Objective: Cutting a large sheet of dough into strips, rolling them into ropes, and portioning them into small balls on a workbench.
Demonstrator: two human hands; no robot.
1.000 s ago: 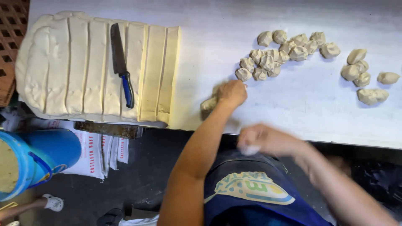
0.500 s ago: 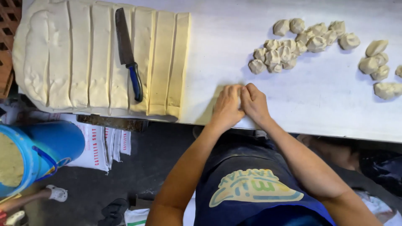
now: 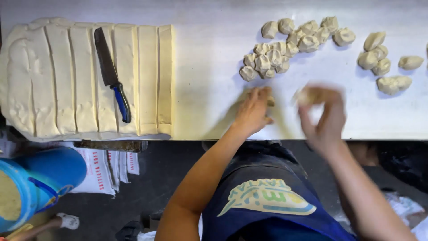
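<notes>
Left grip (image 3: 253, 111) presses a pale dough strip (image 3: 232, 117) on the white bench (image 3: 209, 67).
Right grip (image 3: 323, 114) is blurred; whether it holds anything cannot be told.

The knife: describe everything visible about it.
The knife has a long dark blade, seemingly metal, and a blue handle. It lies flat on the pale dough slab, which is cut into strips. Its tip points to the far side, its handle toward the table's near edge, slightly slanted. Only the dough touches it; both hands are well off to its right.
</notes>
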